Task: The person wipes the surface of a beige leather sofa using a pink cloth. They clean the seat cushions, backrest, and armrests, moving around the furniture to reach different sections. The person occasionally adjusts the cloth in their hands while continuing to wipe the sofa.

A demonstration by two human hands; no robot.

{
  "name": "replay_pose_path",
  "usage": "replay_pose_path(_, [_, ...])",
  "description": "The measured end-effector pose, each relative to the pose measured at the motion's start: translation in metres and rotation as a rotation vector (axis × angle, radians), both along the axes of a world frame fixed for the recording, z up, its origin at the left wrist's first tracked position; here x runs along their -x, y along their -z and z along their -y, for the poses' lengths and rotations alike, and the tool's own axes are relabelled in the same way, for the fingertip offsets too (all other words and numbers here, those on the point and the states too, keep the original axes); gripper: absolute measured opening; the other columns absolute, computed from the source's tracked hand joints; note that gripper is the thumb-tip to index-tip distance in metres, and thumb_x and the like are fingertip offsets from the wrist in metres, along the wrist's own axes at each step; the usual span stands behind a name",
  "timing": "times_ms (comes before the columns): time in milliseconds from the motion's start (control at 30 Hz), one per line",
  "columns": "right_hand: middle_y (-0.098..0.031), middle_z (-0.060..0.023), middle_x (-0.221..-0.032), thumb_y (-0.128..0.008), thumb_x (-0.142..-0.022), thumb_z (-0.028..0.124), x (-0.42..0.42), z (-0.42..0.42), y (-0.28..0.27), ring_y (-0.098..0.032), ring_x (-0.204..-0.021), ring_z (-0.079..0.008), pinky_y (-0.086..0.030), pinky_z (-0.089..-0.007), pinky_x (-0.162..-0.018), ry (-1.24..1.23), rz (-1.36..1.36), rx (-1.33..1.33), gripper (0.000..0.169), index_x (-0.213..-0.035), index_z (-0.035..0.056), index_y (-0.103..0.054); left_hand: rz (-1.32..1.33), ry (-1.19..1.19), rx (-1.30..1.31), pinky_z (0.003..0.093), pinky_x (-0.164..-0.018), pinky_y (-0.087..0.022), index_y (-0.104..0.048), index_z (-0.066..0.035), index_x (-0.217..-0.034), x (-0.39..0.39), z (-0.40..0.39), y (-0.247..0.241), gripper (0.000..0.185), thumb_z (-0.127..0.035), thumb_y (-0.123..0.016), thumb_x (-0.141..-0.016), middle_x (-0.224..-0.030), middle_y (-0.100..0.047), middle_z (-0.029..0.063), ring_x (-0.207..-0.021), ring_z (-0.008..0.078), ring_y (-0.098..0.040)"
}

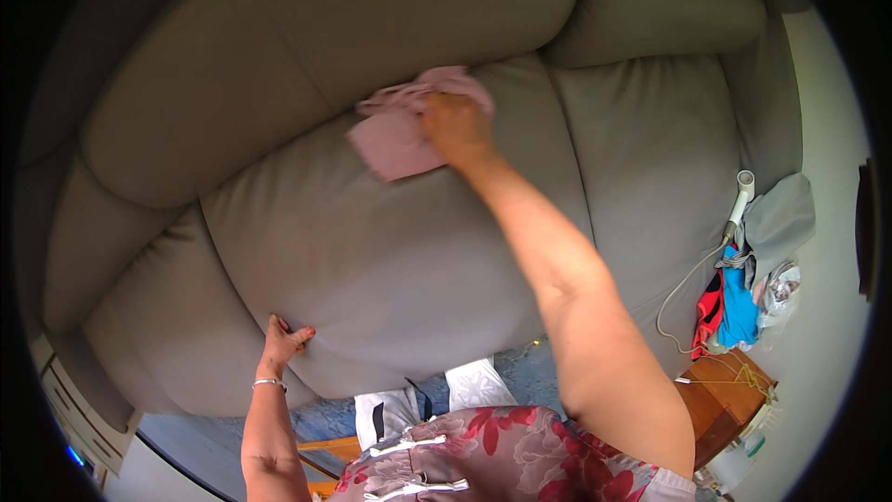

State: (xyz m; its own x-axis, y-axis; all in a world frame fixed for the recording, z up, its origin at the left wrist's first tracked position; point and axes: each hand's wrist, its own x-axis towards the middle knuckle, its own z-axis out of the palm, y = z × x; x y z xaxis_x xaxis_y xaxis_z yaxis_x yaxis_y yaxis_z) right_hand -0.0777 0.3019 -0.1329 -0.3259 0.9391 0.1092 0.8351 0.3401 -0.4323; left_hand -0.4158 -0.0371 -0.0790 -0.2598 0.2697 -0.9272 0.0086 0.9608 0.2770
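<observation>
My right hand (456, 127) presses a pink cloth (401, 143) onto the seat of a grey leather-like sofa (390, 258), close to the crease below the backrest. Part of the cloth is bunched above the fingers, and a flat corner spreads to the left; the hand is slightly blurred. My left hand (287, 338) rests at the front of the seat, near the seam between two cushions, with thumb and fingers apart and nothing in it. A bracelet is on that wrist.
A white hair dryer (740, 206) with a trailing cord lies at the sofa's right end, beside a grey bag (780, 216) and red and blue cloths (737, 300). A wooden piece of furniture (725, 397) stands at lower right. White drawers (80, 411) are at lower left.
</observation>
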Motion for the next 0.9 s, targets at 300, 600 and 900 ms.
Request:
replay_pose_path(300, [-0.063, -0.0195, -0.101, -0.047, -0.084, 0.015, -0.18, -0.023, 0.002, -0.057, -0.099, -0.0375, -0.046, -0.0443, -0.086, 0.506, 0.079, 0.335, 0.026, -0.106, 0.0056, -0.057, -0.042, 0.044, 0.04, 0.0271, -0.044, -0.042, -0.025, -0.009, -0.087, -0.01, -0.011, -0.004, 0.058, -0.005, -0.08, -0.071, -0.067, -0.051, 0.0079, -0.051, 0.0123, -0.046])
replay_pose_path(600, [-0.051, -0.0226, -0.121, -0.056, -0.075, 0.017, -0.021, 0.298, -0.08, -0.044, -0.119, -0.0377, -0.038, -0.048, -0.094, 0.003, 0.126, 0.41, 0.029, -0.098, -0.0004, -0.057, -0.023, 0.104, 0.023, 0.0277, -0.042, -0.043, -0.027, -0.007, -0.089, 0.0, -0.007, 0.001, 0.057, -0.01, -0.082, -0.071, -0.066, -0.049, 0.0067, -0.049, 0.0117, -0.045])
replay_pose_path(900, [-0.054, -0.0059, -0.085, -0.055, -0.074, 0.011, -0.025, 0.34, -0.061, -0.056, -0.084, -0.0235, -0.049, -0.0378, -0.066, 0.001, -0.054, 0.226, 0.013, -0.087, 0.0126, -0.054, -0.212, 0.068, -0.218, 0.0232, -0.051, -0.042, -0.037, -0.006, -0.096, -0.012, 0.028, 0.003, 0.051, -0.021, -0.08, -0.074, -0.073, -0.044, 0.0007, -0.058, 0.0094, -0.044])
